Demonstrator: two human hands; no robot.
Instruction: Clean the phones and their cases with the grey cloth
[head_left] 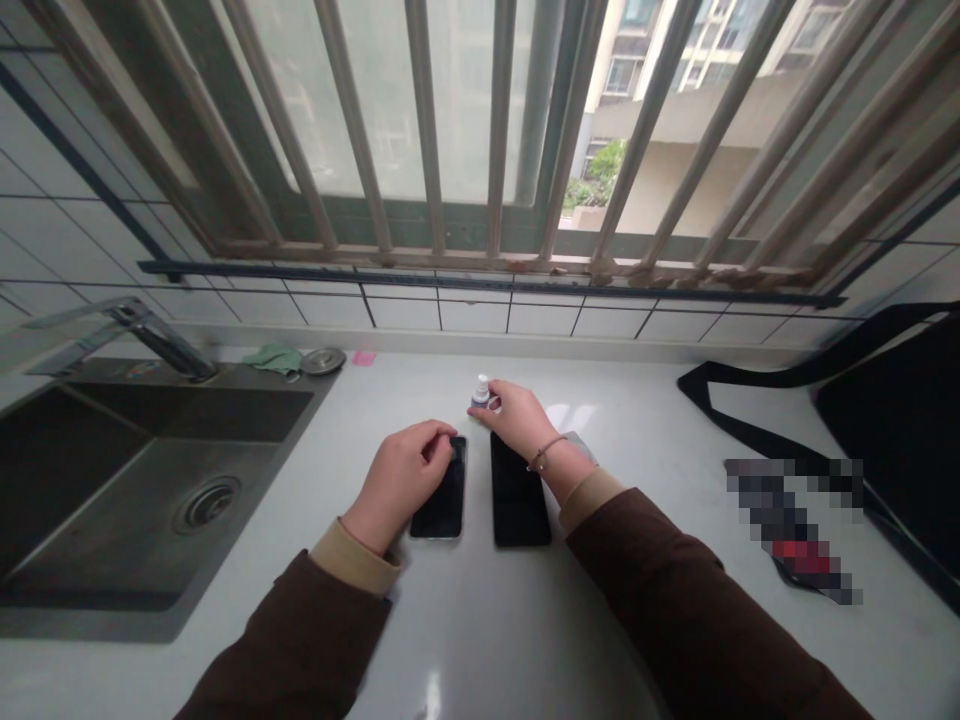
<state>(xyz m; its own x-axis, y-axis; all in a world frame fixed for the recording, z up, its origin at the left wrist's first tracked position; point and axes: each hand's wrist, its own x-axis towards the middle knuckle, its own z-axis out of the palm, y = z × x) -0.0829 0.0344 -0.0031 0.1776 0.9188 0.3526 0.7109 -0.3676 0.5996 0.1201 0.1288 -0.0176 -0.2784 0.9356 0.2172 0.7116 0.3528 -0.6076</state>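
Note:
My right hand (519,416) has its thumb and fingers closed around a small white spray bottle (481,388), which stands upright near the far side of the counter. Under that forearm lies a larger black phone (521,505), its top end partly covered by the hand. Over a smaller black phone (441,512) with a pale edge rests my left hand (405,468), its fingers curled together near the phone's top end. Whether anything is between those fingertips is hidden. A greyish flat piece (581,446) peeks out behind my right wrist.
On the left is a steel sink (169,625) with a faucet (161,340). A green cloth (271,358), a metal drain cover (323,361) and a pink slip (364,358) lie behind it. A black bag (892,400) with a strap sits right, beside a blurred-out item (799,535). Window bars rise behind.

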